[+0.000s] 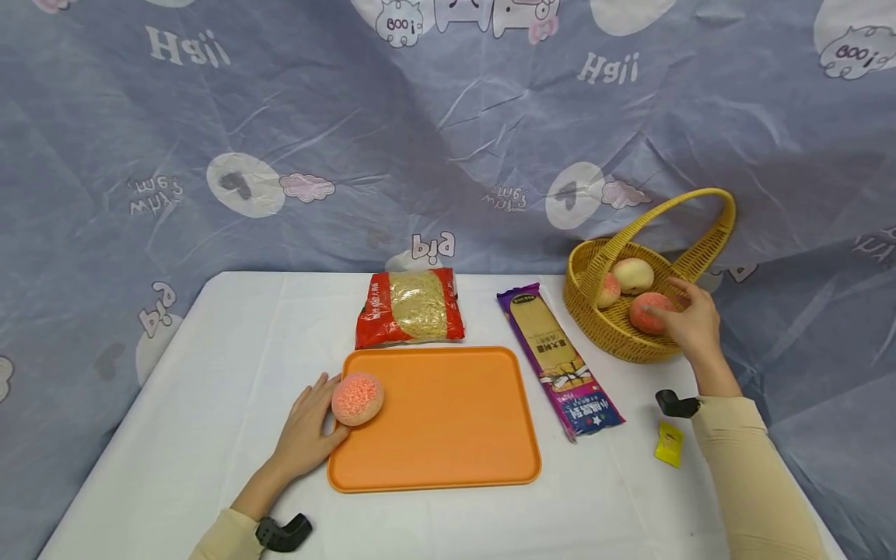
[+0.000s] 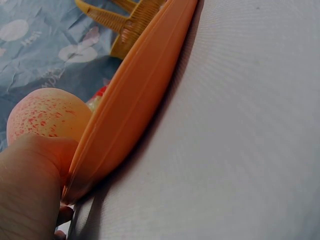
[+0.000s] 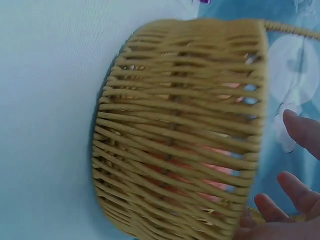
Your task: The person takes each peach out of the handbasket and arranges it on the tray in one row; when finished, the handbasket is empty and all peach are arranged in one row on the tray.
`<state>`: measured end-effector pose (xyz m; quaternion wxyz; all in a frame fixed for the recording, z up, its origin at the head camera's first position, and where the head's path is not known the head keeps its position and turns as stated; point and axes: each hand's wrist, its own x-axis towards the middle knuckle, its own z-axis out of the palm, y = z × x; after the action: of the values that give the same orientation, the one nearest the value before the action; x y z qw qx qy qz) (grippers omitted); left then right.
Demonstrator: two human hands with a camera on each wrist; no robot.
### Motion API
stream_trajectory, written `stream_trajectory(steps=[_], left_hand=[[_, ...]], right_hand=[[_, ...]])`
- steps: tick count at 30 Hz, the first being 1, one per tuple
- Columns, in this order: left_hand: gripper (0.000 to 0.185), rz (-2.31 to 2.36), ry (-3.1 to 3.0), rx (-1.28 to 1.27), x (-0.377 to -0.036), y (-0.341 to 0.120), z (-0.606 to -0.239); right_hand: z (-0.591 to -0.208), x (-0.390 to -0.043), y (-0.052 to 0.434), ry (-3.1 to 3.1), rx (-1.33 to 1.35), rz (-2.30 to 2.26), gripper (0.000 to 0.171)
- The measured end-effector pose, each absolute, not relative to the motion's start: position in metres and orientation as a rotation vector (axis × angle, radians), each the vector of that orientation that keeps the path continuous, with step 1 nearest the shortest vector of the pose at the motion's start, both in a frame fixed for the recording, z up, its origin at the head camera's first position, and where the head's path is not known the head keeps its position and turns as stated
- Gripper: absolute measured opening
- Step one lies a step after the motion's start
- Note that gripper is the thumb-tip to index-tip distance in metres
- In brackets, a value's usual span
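While left fingers (image 1: pixel 318 393) cup peach (image 1: pixel 358 398), on tray (image 1: pixel 448 435) edge

Smooth matt plastic tray (image 1: pixel 448 420), woven wicker basket (image 1: pixel 616 334), glossy noodle packet (image 1: pixel 560 362), white cloth table cover (image 1: pixel 210 365)
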<state>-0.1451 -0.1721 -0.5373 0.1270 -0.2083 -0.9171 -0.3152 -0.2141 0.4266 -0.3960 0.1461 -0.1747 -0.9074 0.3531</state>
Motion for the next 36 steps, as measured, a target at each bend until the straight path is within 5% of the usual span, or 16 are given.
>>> stream_trajectory(steps=[18,36], left_hand=[[0.074,-0.928,-2.679,-0.61,-0.145,-0.172,-0.537],[0.075,-0.944,-2.732,-0.591,-0.144,-0.173,-0.53]], right_hand=[[-0.416,-0.251,0.444,-2.738,-0.761,1.082,0.08],[-0.406,-0.231,0.429,-2.437,-0.802,1.11,0.077]])
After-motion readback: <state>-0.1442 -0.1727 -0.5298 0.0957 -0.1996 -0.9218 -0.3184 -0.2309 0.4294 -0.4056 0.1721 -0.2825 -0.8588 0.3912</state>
